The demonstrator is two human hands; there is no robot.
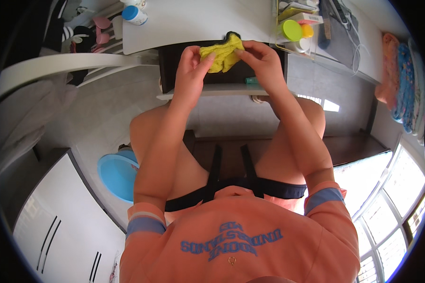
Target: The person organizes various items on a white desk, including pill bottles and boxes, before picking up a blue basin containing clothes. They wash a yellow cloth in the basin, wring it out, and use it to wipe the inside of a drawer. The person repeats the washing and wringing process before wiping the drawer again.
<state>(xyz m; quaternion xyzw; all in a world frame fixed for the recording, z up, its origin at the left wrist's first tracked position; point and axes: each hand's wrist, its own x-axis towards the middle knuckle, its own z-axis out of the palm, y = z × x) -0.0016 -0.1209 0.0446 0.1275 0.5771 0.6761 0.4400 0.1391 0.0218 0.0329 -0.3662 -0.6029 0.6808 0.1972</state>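
Observation:
A crumpled yellow knitted fabric piece [222,53] with a dark edge at its top is stretched between both hands, above an open dark drawer at the white desk's front edge. My left hand [193,72] pinches its left side between thumb and fingers. At the right side, my right hand [264,63] grips it the same way, thumb in front. Below the right hand, a small teal object [251,80] lies in the dark drawer [223,79]; the hand hides part of it. What exactly the fabric piece is, I cannot tell.
On the white desk [198,21] stand a blue-lidded bottle [135,15] at left and a clear organizer [277,46] with jars and a box at right. A cable [357,53] runs over a grey mat. Folded towels [403,78] are far right; a blue basin [117,177] is on the floor.

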